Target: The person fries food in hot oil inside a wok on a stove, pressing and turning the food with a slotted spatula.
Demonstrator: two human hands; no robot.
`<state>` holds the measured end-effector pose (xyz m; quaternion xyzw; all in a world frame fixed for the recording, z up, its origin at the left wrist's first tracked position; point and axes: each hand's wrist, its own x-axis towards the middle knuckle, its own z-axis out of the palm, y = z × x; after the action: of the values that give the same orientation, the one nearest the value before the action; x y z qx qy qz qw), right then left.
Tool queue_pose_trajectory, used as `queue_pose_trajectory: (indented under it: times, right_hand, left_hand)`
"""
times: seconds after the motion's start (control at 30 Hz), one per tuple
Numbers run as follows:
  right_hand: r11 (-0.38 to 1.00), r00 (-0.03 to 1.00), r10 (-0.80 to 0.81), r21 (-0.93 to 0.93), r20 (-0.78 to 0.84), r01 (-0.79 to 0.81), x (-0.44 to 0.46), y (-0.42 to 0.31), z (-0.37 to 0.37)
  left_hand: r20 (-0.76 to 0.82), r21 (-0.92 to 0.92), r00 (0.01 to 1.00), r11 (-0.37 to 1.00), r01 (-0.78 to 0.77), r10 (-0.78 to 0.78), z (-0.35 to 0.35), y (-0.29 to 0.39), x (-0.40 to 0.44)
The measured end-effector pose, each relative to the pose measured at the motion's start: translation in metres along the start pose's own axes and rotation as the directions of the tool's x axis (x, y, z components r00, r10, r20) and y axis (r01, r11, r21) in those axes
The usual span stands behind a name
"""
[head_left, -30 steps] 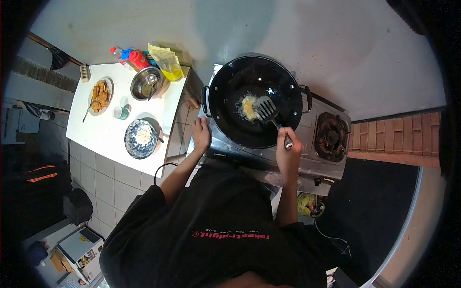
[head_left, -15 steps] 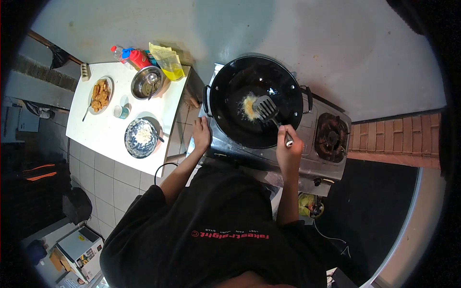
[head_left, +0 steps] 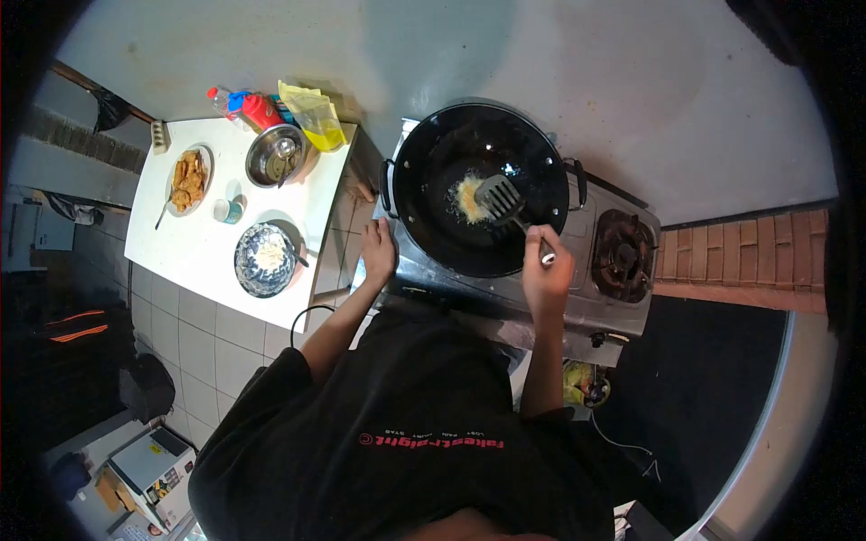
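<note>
My right hand (head_left: 548, 273) is closed round the handle of a slotted spatula (head_left: 499, 198). Its head rests over the right edge of a small golden frying piece of food (head_left: 470, 197), with bubbles round it. Both are inside a large black wok (head_left: 433, 144) with two side handles, on the left burner of a steel gas stove (head_left: 505, 290). Flat on the stove's front left corner lies my left hand (head_left: 379, 251), its fingers stretched out just below the wok's left handle, holding nothing.
Left of the stove, a white table (head_left: 194, 248) bears a plate of fried food (head_left: 188, 180), a steel bowl (head_left: 262, 164), a cup (head_left: 226, 211), a patterned bowl of white mixture (head_left: 263, 260), bottles (head_left: 259, 109) and a yellow packet (head_left: 316, 117). A bare burner (head_left: 622, 256) is at right.
My right hand has turned slightly and shifted a little up and to the right, tilting the spatula's handle. My left hand stays in place.
</note>
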<state>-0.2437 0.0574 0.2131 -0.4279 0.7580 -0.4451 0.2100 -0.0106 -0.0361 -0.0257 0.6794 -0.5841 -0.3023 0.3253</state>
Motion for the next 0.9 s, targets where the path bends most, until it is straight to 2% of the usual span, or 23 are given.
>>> queue_pose_trajectory:
  times: [0.07, 0.17, 0.4, 0.53, 0.6, 0.63, 0.7, 0.73, 0.8, 0.9]
  right_hand:
    - [0.982, 0.998, 0.039, 0.185, -0.04, -0.031, 0.003, 0.01, -0.003]
    - [0.988, 0.996, -0.037, 0.149, -0.084, 0.049, 0.007, 0.018, -0.009]
    - [0.99, 0.997, 0.023, 0.141, -0.069, -0.013, 0.006, 0.023, -0.011]
    - [0.987, 0.999, -0.011, 0.159, -0.038, 0.017, 0.004, 0.027, -0.003]
    - [0.957, 0.999, 0.052, 0.285, 0.01, -0.052, 0.001, 0.025, 0.003]
    - [0.957, 0.999, 0.052, 0.285, 0.01, -0.053, 0.002, 0.026, 0.004]
    - [0.879, 0.969, 0.185, 0.413, 0.164, -0.238, 0.004, 0.027, 0.006]
    - [0.879, 0.969, 0.186, 0.413, 0.164, -0.239, 0.005, 0.025, 0.007]
    - [0.783, 0.923, 0.328, 0.489, 0.202, -0.385, 0.007, 0.02, 0.011]
    - [0.759, 0.922, 0.306, 0.524, 0.239, -0.388, 0.012, 0.033, 0.015]
  left_hand:
    - [-0.005, -0.003, 1.0, 1.0, -0.003, 0.003, 0.0, 0.0, 0.0]
    - [-0.011, -0.006, 0.999, 0.999, 0.053, -0.053, -0.003, 0.007, -0.002]
    - [-0.018, -0.018, 1.0, 1.0, -0.008, 0.008, 0.0, 0.001, 0.0]
    - [-0.032, -0.028, 0.999, 1.0, 0.002, -0.003, 0.0, 0.002, -0.001]
    - [-0.032, -0.029, 0.999, 1.0, -0.003, 0.002, 0.0, 0.004, -0.002]
    - [-0.033, -0.03, 0.999, 1.0, -0.007, 0.006, -0.001, 0.005, -0.002]
    - [-0.027, -0.034, 1.0, 0.999, 0.001, -0.001, -0.002, 0.005, -0.001]
    - [-0.02, -0.04, 1.0, 0.999, 0.008, -0.009, -0.002, 0.005, -0.001]
    - [-0.012, -0.044, 1.0, 0.999, 0.014, -0.014, -0.002, 0.005, -0.001]
    - [-0.012, -0.041, 1.0, 0.999, 0.016, -0.016, -0.001, 0.003, -0.001]
